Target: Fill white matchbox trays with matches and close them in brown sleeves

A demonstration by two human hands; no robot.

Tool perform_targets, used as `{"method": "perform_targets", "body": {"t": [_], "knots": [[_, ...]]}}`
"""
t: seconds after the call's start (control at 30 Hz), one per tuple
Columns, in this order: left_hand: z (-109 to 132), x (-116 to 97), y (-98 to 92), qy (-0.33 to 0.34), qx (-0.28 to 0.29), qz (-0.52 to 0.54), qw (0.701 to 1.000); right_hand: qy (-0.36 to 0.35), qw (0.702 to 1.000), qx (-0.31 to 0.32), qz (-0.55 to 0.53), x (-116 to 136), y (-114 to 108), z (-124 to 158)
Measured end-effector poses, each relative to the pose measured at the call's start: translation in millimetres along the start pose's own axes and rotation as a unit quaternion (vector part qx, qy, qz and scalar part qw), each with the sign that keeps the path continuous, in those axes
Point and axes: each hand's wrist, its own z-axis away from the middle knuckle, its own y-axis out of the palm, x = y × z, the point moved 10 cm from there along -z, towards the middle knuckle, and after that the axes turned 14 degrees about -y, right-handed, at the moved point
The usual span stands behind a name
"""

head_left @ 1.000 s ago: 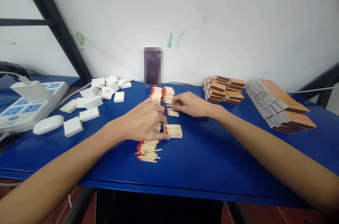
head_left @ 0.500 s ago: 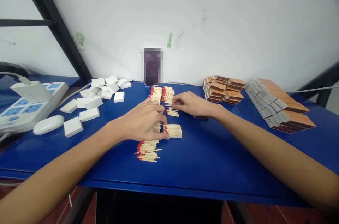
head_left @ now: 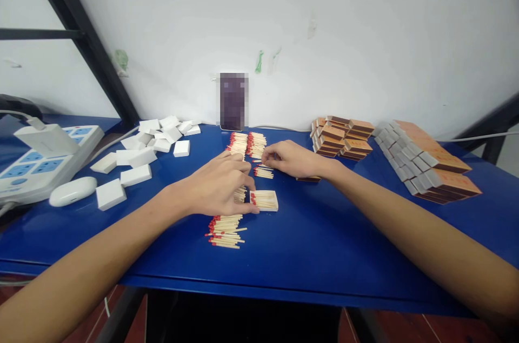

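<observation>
My left hand point(head_left: 219, 185) arches over a column of red-tipped matches, its thumb and a finger at the left corners of a small white matchbox tray point(head_left: 274, 201). Matches point(head_left: 263, 201) lie inside that tray, heads to the left. My right hand point(head_left: 290, 158) is closed in a pinch behind it, with match ends showing at the fingertips. Just in front of those fingertips lies a small group of matches point(head_left: 264, 172). Further matches are heaped in front of my left hand point(head_left: 226, 230) and in two rows behind it point(head_left: 257, 144). My left palm hides part of the column.
White trays point(head_left: 135, 158) are scattered at the left, near a power strip point(head_left: 48, 162) and a white rounded case point(head_left: 73, 192). Orange-brown matchbox sleeves point(head_left: 343, 138) and a larger stack point(head_left: 433, 162) stand at the right. A phone point(head_left: 234, 101) leans on the wall.
My right fingertips have shifted very slightly left. The left hand and the tray keep their places relative to each other; the whole view has moved a little.
</observation>
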Motion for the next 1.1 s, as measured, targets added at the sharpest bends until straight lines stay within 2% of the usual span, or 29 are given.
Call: {"method": "perform_targets", "body": {"t": [0.33, 0.5, 0.7, 0.87, 1.1], "knots": [[0, 0, -0.3, -0.005, 0.006, 0.001, 1.0, 0.0, 0.999, -0.035, 0.003, 2, 1, -1], [-1, 0, 0.2, 0.0, 0.003, -0.003, 1.0, -0.009, 1.0, -0.012, -0.012, 8, 0, -1], [0, 0, 1.0, 0.0, 0.004, -0.002, 1.0, 0.003, 0.998, 0.05, -0.034, 13, 3, 3], [0, 1, -0.8, -0.004, -0.005, -0.001, 1.0, -0.01, 0.998, 0.059, -0.008, 19, 3, 2], [-1, 1, -2.2, 0.0, -0.02, 0.003, 1.0, -0.001, 0.996, 0.072, -0.047, 21, 6, 1]]}}
